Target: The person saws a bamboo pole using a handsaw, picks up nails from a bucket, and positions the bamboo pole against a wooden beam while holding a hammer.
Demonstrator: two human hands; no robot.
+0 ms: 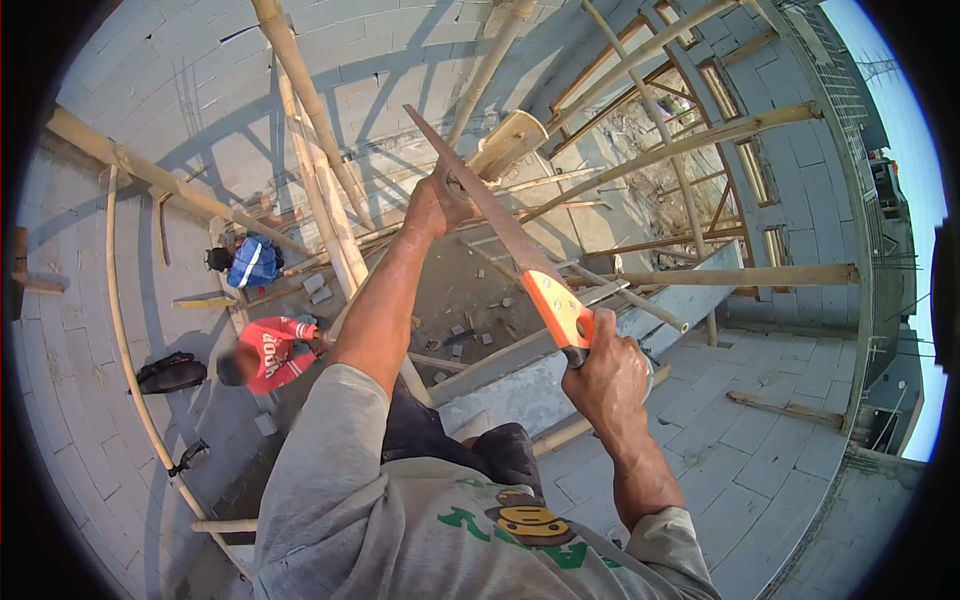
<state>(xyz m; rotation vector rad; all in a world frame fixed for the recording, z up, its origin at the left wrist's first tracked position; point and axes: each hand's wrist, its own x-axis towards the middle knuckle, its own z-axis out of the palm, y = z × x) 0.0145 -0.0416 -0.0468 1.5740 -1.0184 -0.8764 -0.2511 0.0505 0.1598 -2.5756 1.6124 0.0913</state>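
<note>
Gripping the orange-and-black handle of a handsaw, the right hand is closed tightly, the long blade slanting up and away to the left. The blade passes across the left hand, which is beside the near end of a thick bamboo piece; the blade covers part of its fingers, so I cannot tell how far they close around the bamboo. Past the hands, slimmer bamboo poles cross the space, and a long grey ledge runs below the saw. Farther down at left are a person in red, another in blue and a black bag. Grey block walls surround everything.
</note>
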